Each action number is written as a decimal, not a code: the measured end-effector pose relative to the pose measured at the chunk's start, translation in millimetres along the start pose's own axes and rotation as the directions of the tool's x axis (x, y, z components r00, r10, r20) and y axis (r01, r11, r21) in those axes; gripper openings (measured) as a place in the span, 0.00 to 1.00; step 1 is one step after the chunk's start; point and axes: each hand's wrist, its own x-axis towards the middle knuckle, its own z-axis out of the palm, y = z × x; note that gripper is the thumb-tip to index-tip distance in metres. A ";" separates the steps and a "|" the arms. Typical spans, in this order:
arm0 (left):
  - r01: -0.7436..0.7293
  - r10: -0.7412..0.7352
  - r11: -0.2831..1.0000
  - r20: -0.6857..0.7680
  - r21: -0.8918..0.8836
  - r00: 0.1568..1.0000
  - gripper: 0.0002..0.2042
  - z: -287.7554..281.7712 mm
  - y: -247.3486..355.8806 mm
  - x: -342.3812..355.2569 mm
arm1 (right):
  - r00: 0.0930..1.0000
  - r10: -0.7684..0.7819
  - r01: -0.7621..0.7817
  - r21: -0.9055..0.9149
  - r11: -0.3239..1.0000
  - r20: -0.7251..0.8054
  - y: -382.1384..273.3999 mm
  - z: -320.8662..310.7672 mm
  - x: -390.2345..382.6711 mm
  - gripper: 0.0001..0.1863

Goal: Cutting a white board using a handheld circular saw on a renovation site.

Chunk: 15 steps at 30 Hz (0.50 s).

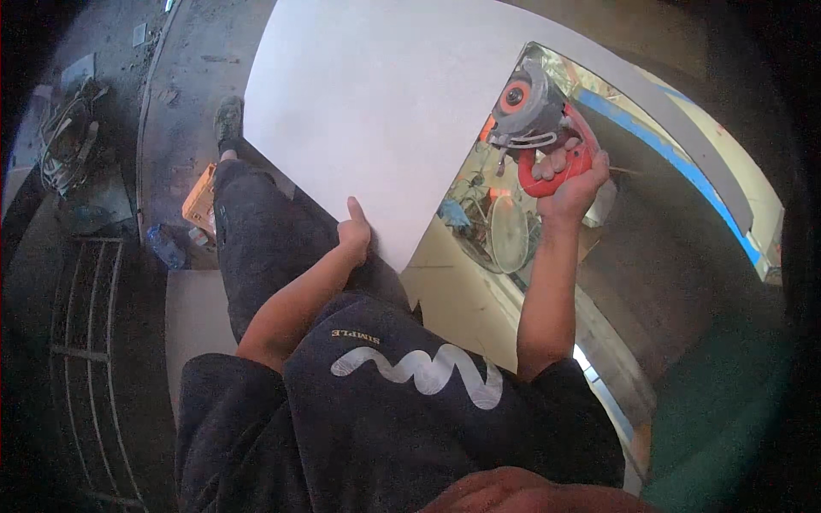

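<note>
The right hand (pixel 577 179), the nearer one, has its fingers clamped around the handle of a circular saw (pixel 537 107), whose body lies at their 11 o'clock, at the white panel's (pixel 368 111) right edge, which runs from 7 to 1 o'clock. At the saw's 8 o'clock, the left hand (pixel 354 238) points one digit toward 12; I cannot tell whether its hidden fingers grip.

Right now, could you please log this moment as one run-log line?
left hand: at white panel, near edge | right hand: gripping red-handled circular saw | saw: beside panel's right edge
</note>
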 end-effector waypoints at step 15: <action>-0.007 0.007 1.000 -0.012 0.025 1.000 0.54 -0.8 22.9 -33.7 | 0.999 -0.050 0.051 -0.018 0.999 0.016 -0.4 -0.9 -6.2 0.28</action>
